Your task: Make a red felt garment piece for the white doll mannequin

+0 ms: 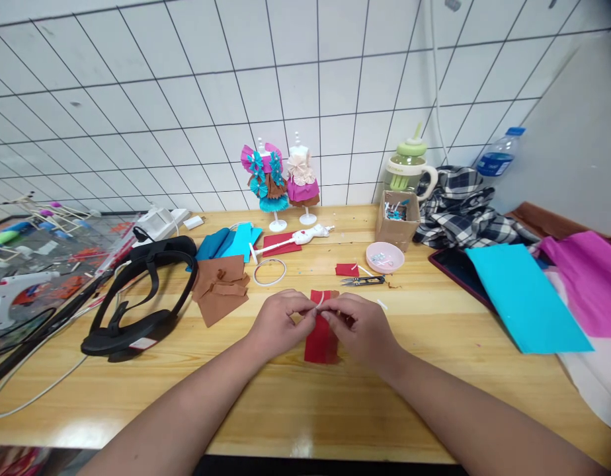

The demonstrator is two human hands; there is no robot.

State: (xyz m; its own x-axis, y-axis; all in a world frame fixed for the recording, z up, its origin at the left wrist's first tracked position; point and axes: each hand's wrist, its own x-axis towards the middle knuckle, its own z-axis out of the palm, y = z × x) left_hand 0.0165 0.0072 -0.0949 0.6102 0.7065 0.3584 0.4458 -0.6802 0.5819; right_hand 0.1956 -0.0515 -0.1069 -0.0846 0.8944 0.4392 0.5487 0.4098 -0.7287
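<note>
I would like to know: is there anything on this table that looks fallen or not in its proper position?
Yes, perhaps one thing: the bare white mannequin lies on its side, its pole across a red cloth piece. It looks odd because the two dressed mannequins behind it stand upright.

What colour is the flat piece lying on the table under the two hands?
The flat piece is red; it shows in the head camera's view.
</note>
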